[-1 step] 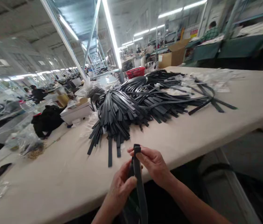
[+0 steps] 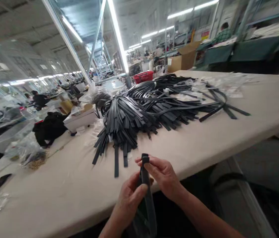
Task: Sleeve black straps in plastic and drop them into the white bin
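Observation:
Both hands hold a dark strap (image 2: 149, 205) at the table's front edge. My right hand (image 2: 165, 177) pinches its upper end between thumb and fingers, where two strap ends appear to lie one over the other. Lower down, my left hand (image 2: 129, 198) is closed round the strap, its thumb pressed across the front. The rest of the strap hangs below the edge, and its lower part runs out of view. Beyond my hands lies a large pile of similar dark straps (image 2: 122, 115), with their cut ends fanned toward me.
The pale table (image 2: 75, 185) slopes across the view. Clear plastic bags (image 2: 228, 84) and loose straps lie at the right. On the left are a white box (image 2: 78, 122), a black cloth (image 2: 50, 127) and bagged small parts (image 2: 36, 160). A red basket (image 2: 143, 77) and a cardboard box (image 2: 182, 59) stand behind.
My left thumb has shifted slightly to the right across the strap. My right hand keeps its pinch at the upper end.

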`<action>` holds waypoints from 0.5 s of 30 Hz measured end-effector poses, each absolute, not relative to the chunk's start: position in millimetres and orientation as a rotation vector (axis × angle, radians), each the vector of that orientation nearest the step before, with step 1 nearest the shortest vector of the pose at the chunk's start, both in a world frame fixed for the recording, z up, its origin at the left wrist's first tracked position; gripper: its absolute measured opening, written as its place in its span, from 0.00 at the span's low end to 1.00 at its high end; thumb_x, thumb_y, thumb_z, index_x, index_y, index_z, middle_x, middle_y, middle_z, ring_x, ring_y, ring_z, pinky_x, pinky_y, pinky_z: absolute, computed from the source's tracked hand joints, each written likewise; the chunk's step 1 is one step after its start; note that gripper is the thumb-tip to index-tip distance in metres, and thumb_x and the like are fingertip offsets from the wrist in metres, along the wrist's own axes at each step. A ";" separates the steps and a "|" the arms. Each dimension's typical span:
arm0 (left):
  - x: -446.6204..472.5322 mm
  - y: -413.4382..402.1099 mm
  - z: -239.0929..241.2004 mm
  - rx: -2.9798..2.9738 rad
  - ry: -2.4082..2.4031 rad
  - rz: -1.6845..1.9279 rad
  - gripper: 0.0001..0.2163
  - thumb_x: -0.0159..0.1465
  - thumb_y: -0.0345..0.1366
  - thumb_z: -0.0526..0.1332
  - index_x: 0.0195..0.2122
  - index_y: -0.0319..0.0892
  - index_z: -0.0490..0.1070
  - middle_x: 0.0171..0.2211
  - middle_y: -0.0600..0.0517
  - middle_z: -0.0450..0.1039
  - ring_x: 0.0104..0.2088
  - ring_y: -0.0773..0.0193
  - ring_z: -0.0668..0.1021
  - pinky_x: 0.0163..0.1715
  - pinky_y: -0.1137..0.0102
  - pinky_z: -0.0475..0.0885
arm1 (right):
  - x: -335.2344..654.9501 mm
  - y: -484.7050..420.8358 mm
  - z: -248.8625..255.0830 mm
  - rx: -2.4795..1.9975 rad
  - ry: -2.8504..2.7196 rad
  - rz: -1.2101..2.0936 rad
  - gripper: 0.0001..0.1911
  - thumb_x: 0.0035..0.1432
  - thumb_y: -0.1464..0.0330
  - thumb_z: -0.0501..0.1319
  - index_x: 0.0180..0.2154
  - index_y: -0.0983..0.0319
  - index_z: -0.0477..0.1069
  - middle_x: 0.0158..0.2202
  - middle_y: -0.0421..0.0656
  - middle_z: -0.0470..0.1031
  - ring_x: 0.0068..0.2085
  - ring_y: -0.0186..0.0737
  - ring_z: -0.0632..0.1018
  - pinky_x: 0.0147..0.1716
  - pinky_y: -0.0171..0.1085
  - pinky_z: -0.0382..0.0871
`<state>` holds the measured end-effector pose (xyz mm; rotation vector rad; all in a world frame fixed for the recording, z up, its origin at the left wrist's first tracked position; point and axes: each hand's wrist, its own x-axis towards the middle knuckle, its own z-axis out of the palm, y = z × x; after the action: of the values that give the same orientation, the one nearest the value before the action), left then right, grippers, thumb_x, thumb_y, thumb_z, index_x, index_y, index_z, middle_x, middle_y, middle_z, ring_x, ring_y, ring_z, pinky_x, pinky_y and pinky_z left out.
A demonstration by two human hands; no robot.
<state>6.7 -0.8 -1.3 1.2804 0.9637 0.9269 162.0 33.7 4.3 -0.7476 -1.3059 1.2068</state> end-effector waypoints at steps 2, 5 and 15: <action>19.1 -4.5 -7.2 1.243 1.041 0.855 0.18 0.62 0.49 0.61 0.43 0.39 0.76 0.33 0.50 0.75 0.34 0.62 0.74 0.38 0.71 0.68 | 170.5 31.1 4.8 -0.757 -1.277 1.181 0.11 0.63 0.61 0.59 0.38 0.56 0.80 0.43 0.44 0.81 0.47 0.45 0.78 0.50 0.43 0.70; 32.3 -18.8 -29.4 1.268 1.104 0.659 0.20 0.62 0.52 0.59 0.36 0.38 0.78 0.26 0.52 0.72 0.27 0.67 0.70 0.29 0.75 0.64 | 189.9 29.7 3.1 -0.787 -1.155 1.081 0.10 0.63 0.63 0.60 0.36 0.56 0.80 0.41 0.41 0.82 0.46 0.42 0.79 0.52 0.41 0.68; 10.8 -35.0 -67.9 1.420 1.106 0.464 0.23 0.60 0.56 0.59 0.50 0.49 0.76 0.49 0.50 0.77 0.52 0.54 0.76 0.56 0.64 0.67 | 316.2 -12.4 13.9 -1.123 -0.948 0.478 0.08 0.62 0.64 0.61 0.35 0.56 0.79 0.39 0.38 0.83 0.44 0.40 0.80 0.52 0.41 0.69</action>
<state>10.8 -35.0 -67.9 1.4203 1.1057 0.4639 316.2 -12.4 13.9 -1.1235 -0.9481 0.4785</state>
